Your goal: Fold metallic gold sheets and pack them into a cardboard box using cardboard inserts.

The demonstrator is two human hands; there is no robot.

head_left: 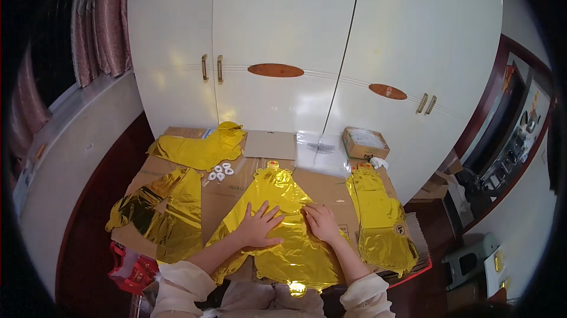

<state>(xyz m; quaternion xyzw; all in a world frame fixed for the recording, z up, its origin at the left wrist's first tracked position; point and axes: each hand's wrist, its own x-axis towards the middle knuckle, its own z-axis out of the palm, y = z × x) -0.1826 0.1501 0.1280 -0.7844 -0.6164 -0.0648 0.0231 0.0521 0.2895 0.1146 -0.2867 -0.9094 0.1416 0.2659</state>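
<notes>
A flat, uninflated gold foil balloon (289, 244) lies in front of me on a brown cardboard surface, its near end reaching the front edge. A small red-marked tab (272, 165) shows at its far end. My left hand (260, 227) rests on the foil with the fingers spread wide. At the balloon's right edge, my right hand (321, 222) touches the foil, palm down, fingers stretched forward and slightly bent. Nothing shows gripped in either hand. More gold foil balloons lie around: one at the left (171, 211), one at the back left (198, 146) and folded foil at the right (381, 214).
White rings (221, 171) lie behind the left balloon. Along the back are a grey-brown card (270, 145), clear plastic bags (322, 155) and a small cardboard box (365, 143). White cabinet doors (283, 22) rise behind. A red bag (131, 271) hangs at the lower left.
</notes>
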